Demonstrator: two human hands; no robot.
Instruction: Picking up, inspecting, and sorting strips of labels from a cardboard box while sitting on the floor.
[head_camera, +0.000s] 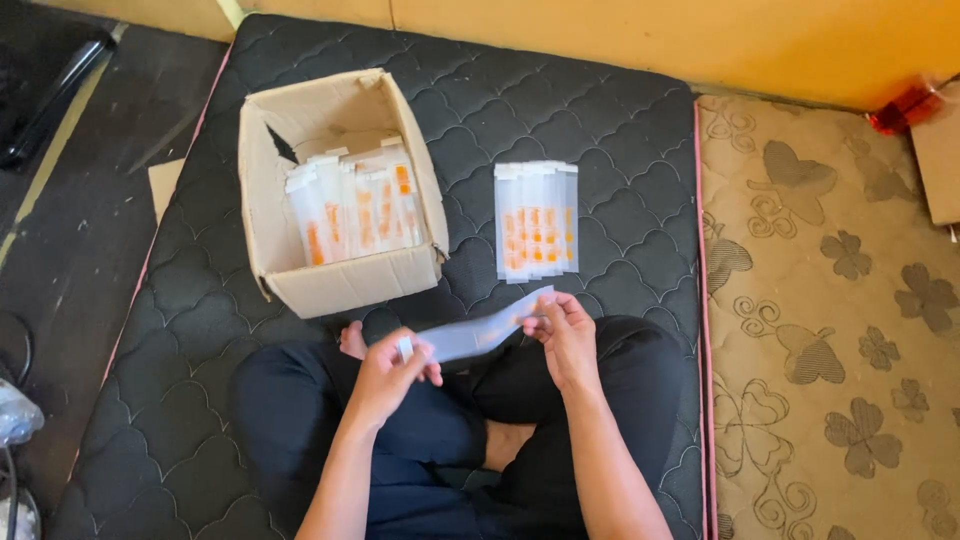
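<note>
A black quilted mattress (600, 130) with pink piping is laid on the floor. An open cardboard box (340, 280) of clear orange-printed packets is set on its left part. Just right of the box, a fanned stack of similar packets (537, 222) is laid flat on the quilting.

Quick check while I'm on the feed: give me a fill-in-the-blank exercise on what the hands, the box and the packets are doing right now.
1. The left hand and right hand hold one long clear ____ by its two ends.
2. The cardboard box holds packets standing on ____.
3. The stack of packets lies flat on the ____ quilted mattress.
4. That stack lies to the ____ of the box.

Missing words: packet; end; black; right
</note>
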